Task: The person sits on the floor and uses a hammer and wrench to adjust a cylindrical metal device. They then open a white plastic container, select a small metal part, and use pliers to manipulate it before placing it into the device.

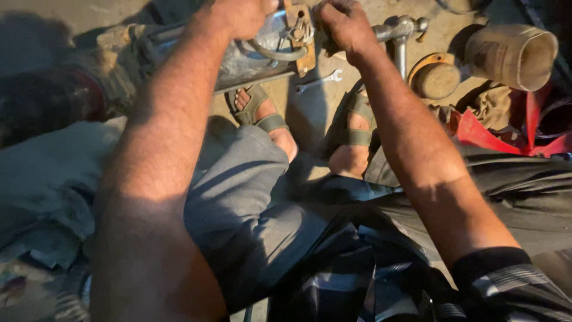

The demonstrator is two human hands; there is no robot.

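A grimy metal machine part (250, 56) lies on the sandy ground at the top of the head view, just beyond my sandalled feet. My left hand (238, 16) rests closed on its top, over a curved metal tube. My right hand (345, 25) grips the rusty bracket (301, 33) at the part's right end, fingers curled round it. A chromed fitting (400, 28) sticks out just right of that hand. Both forearms reach forward over my grey trousers.
A small spanner (320, 80) lies on the ground between my feet. At the right stand a round rusty disc part (435, 76) and a dusty cylindrical can (512, 55). Red plastic pieces (476, 134) and rags lie beside them. Grey cloth (53, 179) covers the left.
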